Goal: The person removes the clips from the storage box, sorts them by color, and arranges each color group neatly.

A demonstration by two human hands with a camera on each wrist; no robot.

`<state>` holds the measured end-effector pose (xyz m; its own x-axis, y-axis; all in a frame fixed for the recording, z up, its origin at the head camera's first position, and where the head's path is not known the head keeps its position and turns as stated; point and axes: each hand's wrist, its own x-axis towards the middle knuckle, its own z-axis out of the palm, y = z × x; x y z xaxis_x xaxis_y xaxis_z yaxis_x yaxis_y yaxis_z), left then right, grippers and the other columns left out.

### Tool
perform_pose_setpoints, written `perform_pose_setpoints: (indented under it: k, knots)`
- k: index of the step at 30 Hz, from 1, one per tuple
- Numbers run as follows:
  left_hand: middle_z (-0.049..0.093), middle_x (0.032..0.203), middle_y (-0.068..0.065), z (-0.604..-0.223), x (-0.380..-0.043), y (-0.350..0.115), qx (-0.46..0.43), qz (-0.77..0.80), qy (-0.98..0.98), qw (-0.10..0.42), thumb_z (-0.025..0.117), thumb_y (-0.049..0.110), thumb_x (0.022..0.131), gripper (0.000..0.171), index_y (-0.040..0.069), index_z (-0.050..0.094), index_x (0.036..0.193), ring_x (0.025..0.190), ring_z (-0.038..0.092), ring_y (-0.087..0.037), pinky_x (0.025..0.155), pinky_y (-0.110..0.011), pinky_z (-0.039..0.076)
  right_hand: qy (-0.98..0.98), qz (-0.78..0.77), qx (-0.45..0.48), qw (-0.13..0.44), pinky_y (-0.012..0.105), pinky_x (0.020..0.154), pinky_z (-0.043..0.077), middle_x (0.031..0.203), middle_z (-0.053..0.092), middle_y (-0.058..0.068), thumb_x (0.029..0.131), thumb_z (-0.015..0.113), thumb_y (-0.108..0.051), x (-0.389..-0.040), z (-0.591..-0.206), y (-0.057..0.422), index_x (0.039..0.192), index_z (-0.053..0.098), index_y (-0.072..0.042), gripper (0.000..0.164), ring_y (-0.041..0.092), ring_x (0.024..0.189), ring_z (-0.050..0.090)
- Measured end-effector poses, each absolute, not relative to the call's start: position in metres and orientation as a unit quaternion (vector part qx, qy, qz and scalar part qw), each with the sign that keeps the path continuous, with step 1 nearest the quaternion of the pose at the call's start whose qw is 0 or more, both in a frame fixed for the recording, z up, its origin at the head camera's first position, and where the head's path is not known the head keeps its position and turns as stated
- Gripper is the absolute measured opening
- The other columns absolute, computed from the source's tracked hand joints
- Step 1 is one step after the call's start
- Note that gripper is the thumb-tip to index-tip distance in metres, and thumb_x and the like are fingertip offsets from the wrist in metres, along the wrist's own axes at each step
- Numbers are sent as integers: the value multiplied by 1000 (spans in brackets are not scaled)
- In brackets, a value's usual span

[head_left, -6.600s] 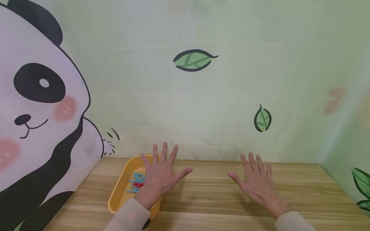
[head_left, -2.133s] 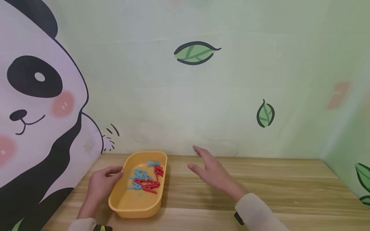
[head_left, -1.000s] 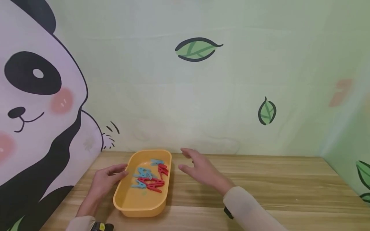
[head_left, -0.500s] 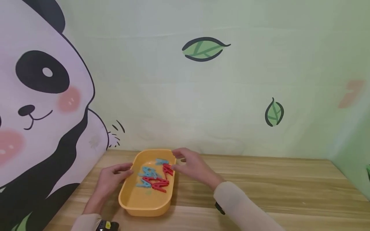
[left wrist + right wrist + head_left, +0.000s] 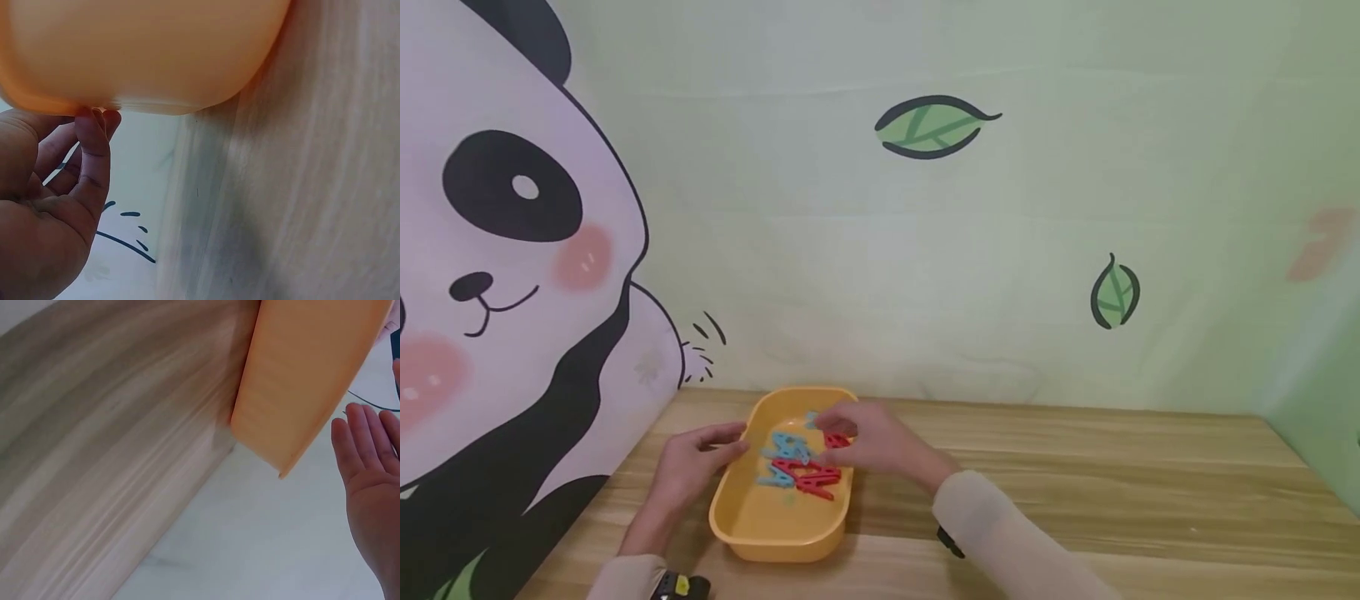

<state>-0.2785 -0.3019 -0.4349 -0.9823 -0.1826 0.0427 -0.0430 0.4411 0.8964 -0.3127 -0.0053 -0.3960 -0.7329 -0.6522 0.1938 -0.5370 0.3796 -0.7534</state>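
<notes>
At six o'clock in the head view, right hand (image 5: 880, 446) over the two o'clock side of a yellow tub (image 5: 778, 521), grip fairly wide, thumb and fingers apart, partly hiding the contents. At eight, left hand (image 5: 685, 471), grip fairly narrow at the tub's ten o'clock rim; cannot tell whether pinching or just touching it. Black straps at both wrists. Beneath, wood-grain worktop (image 5: 1075, 492); behind, pale green backdrop (image 5: 820, 250) with a printed panda (image 5: 512, 342) at nine and leaves just past twelve and at three. In the tub, at seven, blue clips (image 5: 782, 442) and red clips (image 5: 816, 481), loosely heaped, towards its two o'clock side.

In the left wrist view, left hand at half past eight, fingers bent, tips at the rim. Worktop at three. Tub at eleven, inside hidden.

In the right wrist view, right hand at half past three, fingers extended. Worktop at nine, backdrop at six. Tub near two, outer wall only.
</notes>
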Motion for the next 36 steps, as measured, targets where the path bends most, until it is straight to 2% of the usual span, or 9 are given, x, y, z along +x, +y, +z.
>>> perform_pose_setpoints:
  k: [4, 6, 10, 15, 22, 27, 31, 36]
  knots:
    - [72, 132, -18, -437, -280, -300, 75, -524, -846, 57, 79, 20, 99, 44, 0, 70, 137, 112, 70, -24, 81, -21, 59, 833, -412, -359, 87, 31, 102, 54, 127, 74, 1, 95, 83, -21, -311, -401, -6, 132, 71, -11, 40, 20, 119, 68]
    - [72, 132, -17, -437, -280, -300, 79, -523, -847, 53, 79, 21, 99, 45, 1, 70, 138, 111, 70, -20, 81, -20, 58, 830, -413, -364, 91, 28, 100, 54, 127, 75, 4, 95, 84, -19, -310, -403, -7, 131, 72, -8, 40, 19, 118, 69]
    - [72, 131, -16, -436, -278, -306, 79, -523, -847, 54, 80, 23, 98, 47, 0, 69, 138, 103, 70, -12, 79, -20, 58, 830, -398, -379, 96, 25, 98, 53, 124, 76, 8, 93, 85, -18, -308, -403, -17, 127, 73, -5, 38, 17, 114, 70]
    - [73, 130, -17, -436, -277, -307, 72, -525, -846, 58, 80, 23, 98, 47, -1, 69, 138, 95, 69, -5, 77, -22, 59, 842, -362, -387, 96, 22, 95, 53, 121, 77, 4, 93, 85, -17, -308, -405, -24, 124, 74, -5, 35, 10, 110, 69]
    - [72, 131, -17, -435, -279, -301, 64, -522, -849, 58, 80, 23, 98, 47, -2, 69, 137, 97, 69, -5, 78, -20, 58, 867, -240, -432, 61, 17, 94, 50, 120, 76, 0, 94, 84, -19, -312, -408, -27, 125, 75, -8, 34, 9, 109, 67]
    - [72, 132, -17, -435, -279, -301, 69, -516, -852, 54, 79, 24, 99, 46, 0, 70, 137, 102, 69, -10, 79, -21, 58, 868, -205, -448, 62, 17, 97, 48, 119, 75, -2, 95, 83, -20, -312, -411, -31, 125, 76, -9, 33, 7, 107, 65]
    - [72, 132, -17, -436, -279, -302, 70, -513, -854, 52, 79, 25, 99, 47, 0, 70, 137, 105, 69, -14, 79, -21, 59, 871, -196, -447, 58, 15, 92, 49, 114, 76, -4, 94, 85, -22, -313, -413, -34, 122, 77, -11, 31, 4, 101, 65]
    - [72, 132, -17, -436, -278, -300, 67, -517, -852, 55, 79, 23, 99, 46, 0, 70, 137, 102, 69, -10, 79, -21, 59, 880, -191, -430, 65, 16, 88, 50, 106, 75, -6, 93, 86, -22, -312, -414, -38, 120, 78, -12, 29, 2, 92, 61]
